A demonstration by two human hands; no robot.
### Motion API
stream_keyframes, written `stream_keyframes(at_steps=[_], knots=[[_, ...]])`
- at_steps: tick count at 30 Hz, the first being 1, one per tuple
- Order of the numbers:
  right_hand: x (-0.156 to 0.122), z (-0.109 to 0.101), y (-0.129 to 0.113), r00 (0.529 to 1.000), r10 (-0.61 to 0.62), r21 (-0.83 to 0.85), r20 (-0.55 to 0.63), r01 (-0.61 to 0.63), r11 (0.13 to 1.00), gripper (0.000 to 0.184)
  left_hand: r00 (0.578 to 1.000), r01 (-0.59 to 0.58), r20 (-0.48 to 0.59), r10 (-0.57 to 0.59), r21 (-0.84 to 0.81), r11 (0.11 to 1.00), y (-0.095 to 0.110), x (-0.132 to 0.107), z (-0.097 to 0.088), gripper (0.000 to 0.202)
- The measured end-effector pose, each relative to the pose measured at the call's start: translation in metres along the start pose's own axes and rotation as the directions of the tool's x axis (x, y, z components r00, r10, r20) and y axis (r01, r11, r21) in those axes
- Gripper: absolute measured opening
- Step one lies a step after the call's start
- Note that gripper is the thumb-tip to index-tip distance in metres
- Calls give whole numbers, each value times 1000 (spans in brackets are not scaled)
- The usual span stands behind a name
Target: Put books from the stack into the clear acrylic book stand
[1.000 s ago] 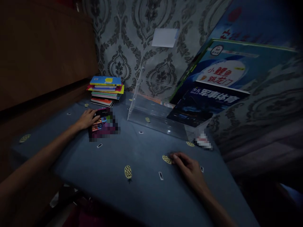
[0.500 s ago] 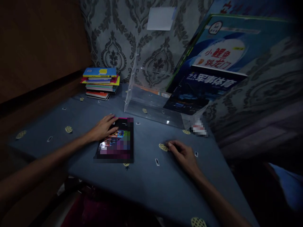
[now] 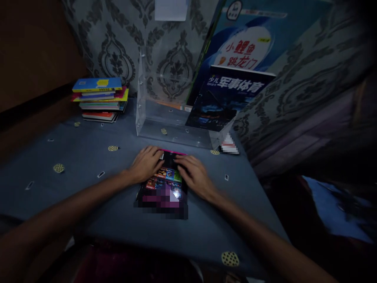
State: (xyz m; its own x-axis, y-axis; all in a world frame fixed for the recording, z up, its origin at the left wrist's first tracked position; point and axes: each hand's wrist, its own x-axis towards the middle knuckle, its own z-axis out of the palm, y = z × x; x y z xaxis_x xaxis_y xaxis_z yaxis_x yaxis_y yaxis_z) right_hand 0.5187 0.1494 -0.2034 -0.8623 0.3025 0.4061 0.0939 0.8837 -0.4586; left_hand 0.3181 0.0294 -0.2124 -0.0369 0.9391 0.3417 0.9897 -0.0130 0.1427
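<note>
A dark book (image 3: 170, 175) with a pink top edge and small colourful pictures lies flat on the cloth-covered table; its lower part is pixelated. My left hand (image 3: 146, 164) rests on the book's upper left side, fingers stretched over the cover. On the upper right side lies my right hand (image 3: 196, 176), its fingers also extended across the cover. Both hands touch the book without visibly wrapping round it. Behind it stands a clear acrylic book rack (image 3: 173, 138), where a dark blue book (image 3: 224, 100) leans in front of a larger blue book (image 3: 262, 43).
A stack of books (image 3: 98, 100) stands at the back left by the patterned wall. A pixelated white and red object (image 3: 229, 144) sits right of the rack. The table (image 3: 97, 204) has its front edge near me. Blue cloth-like material (image 3: 332, 208) shows at right.
My right hand has moved left from the bare tablecloth onto the book. My left hand stays on the book's upper left. The camera view has shifted.
</note>
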Motion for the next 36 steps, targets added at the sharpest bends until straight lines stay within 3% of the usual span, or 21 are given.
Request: stream_keyframes(at_steps=[4,6,10,17,23,28,32,36], knots=[[12,18,-4,982,-29,-74,186,44,996,44,999,-20,-34,21,26,999,0,-3,-3,27],[11,19,1,978,20,-118,207,5,993,49,999,-24,-28,25,35,999,0,-3,-3,29],[-6,9,18,984,120,-169,134,-96,981,50,1000,-12,-17,12,20,1000,1,-2,-3,31],[-15,3,27,991,113,-129,65,-104,986,46,999,-32,14,31,54,998,2,-1,-6,31],[-12,-3,15,994,101,-43,-46,-103,994,34,987,-93,134,84,62,994,-6,10,-16,32],[-21,-1,-8,982,164,174,-90,-147,974,27,968,-135,220,123,38,990,-14,28,-28,30],[-23,2,-16,987,156,272,-41,-140,952,26,956,-102,280,87,37,994,-2,25,-32,41],[-21,3,-10,974,218,277,-58,-194,941,27,966,-69,255,47,78,995,22,7,-30,63]])
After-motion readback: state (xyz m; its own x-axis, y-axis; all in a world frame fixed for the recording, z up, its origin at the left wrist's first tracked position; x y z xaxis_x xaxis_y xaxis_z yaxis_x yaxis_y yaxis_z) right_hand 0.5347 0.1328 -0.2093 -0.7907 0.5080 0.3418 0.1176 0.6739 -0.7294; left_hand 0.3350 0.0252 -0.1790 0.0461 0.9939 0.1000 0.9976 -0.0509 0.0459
